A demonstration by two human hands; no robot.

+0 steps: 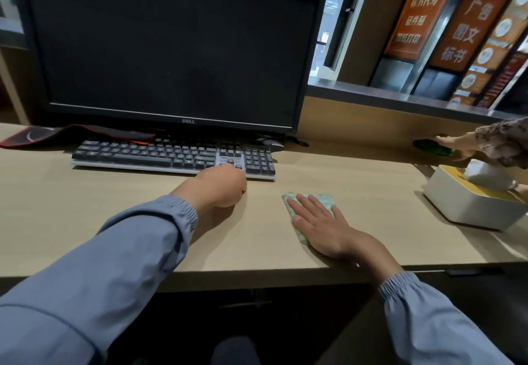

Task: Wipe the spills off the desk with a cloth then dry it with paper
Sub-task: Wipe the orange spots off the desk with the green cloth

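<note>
Cloth [325,199], folded into a small green-and-white pad, lies flat under the right hand [320,227]. The fingers [307,204] are straight and spread, pressing it down on the worktop [114,193] rather than gripping it. Its far edge shows past the fingertips and a near corner peeks out by the thumb, so its long axis seems to run along the hand, away from the body, though the palm hides most of it.

The left hand [220,187] is clenched in a loose fist holding nothing, resting just in front of the keyboard [171,156]. No wet patch can be made out on the wood at this angle.

The drying step has not begun. The tissue box [468,207], with paper [483,174] standing out of its top, sits well off to the right. That makes the right hand much the nearer one to reach it. Beyond the box, another person's hand [457,143] rests on a green object [428,147].
</note>
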